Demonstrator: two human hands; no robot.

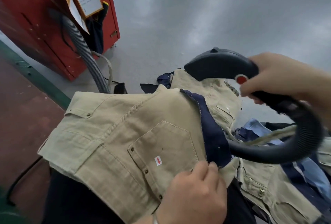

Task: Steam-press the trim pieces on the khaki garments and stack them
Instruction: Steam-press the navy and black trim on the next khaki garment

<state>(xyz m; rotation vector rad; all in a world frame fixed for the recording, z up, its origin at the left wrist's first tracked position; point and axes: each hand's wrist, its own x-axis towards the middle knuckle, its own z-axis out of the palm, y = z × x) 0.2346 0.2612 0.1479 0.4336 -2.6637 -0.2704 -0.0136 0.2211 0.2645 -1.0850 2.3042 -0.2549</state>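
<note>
A khaki garment (114, 134) with a pocket, rivets and a small red-arrow sticker lies spread in front of me. A navy trim piece (213, 134) runs along its right edge. My left hand (193, 195) pinches the lower end of that trim and the khaki cloth together. My right hand (275, 78) grips the handle of a black steam nozzle (218, 62) with a red button, held above the far end of the trim. Its black ribbed hose (286, 152) curves down to the right.
More khaki garments (268, 193) and blue and navy fabric (309, 175) lie piled at the right. A red cabinet (53, 32) with a grey ribbed hose (86, 53) stands at the back left. Grey floor (197, 18) lies beyond; a reddish table surface (21, 116) is at left.
</note>
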